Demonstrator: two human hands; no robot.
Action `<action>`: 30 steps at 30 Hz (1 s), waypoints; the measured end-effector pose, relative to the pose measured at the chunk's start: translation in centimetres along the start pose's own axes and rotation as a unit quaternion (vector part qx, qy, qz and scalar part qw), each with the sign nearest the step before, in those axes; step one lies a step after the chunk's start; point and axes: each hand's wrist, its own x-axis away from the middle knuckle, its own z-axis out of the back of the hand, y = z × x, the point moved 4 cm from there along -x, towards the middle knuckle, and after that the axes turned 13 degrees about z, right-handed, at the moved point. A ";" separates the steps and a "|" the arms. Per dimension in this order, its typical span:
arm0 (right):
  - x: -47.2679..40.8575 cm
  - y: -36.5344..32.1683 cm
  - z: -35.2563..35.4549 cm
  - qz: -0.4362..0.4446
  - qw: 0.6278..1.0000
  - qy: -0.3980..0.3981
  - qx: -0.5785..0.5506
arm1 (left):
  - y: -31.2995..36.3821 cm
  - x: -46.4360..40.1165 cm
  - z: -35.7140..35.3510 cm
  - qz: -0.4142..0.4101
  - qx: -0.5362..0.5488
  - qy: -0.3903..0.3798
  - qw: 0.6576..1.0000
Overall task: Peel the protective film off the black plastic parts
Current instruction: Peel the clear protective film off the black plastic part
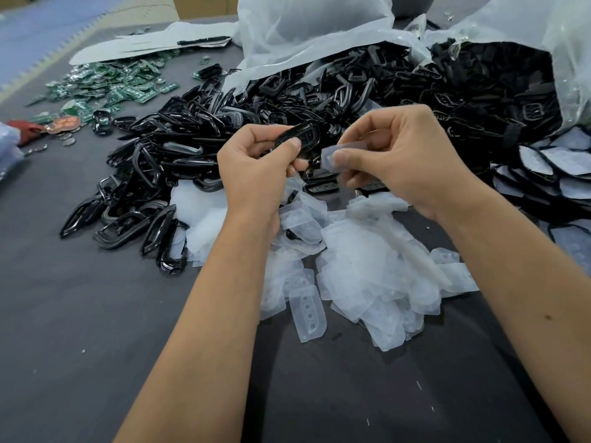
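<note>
Black glossy plastic part (295,137), a rounded frame with ribbed openings, sits raised above the dark grey tabletop (80,314), pinched between the thumb and curled fingers of the left hand (256,164). Just beside it, the right hand (399,158) pinches a small translucent piece of protective film (331,156) between thumb and forefinger; whether the film touches the part cannot be told.

Below both hands, toward the near edge of the tabletop, lies a loose heap of translucent white film pieces (367,270), some with rows of round holes. Left of the hands spreads a pile of shiny black plastic frames (153,174), reaching toward the middle of the tabletop. Behind the hands, more black parts (319,87) spill from an open white plastic bag (303,30), and a second white bag (527,30) at the far right corner holds darker matte black pieces (479,84). Along the right edge lie black parts covered with whitish film (550,167). Toward the far left edge sits a scatter of small green circuit boards (118,84), with a few round metal discs (68,141) near them.
</note>
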 end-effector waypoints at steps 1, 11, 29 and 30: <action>-0.1 0.0 0.1 -0.001 1.000 0.006 0.003 | 0.0 0.0 0.1 0.003 0.006 0.003 1.000; 0.2 -0.8 0.8 0.000 0.896 -0.240 0.373 | 0.0 0.1 0.0 0.021 0.011 -0.002 1.000; 0.1 -3.4 -0.2 -0.010 0.986 -0.140 -0.092 | 0.2 0.3 0.1 0.010 0.027 -0.001 1.000; 0.0 -3.4 -0.1 -0.003 0.987 -0.128 -0.094 | 0.3 0.3 0.1 0.013 0.035 -0.003 0.999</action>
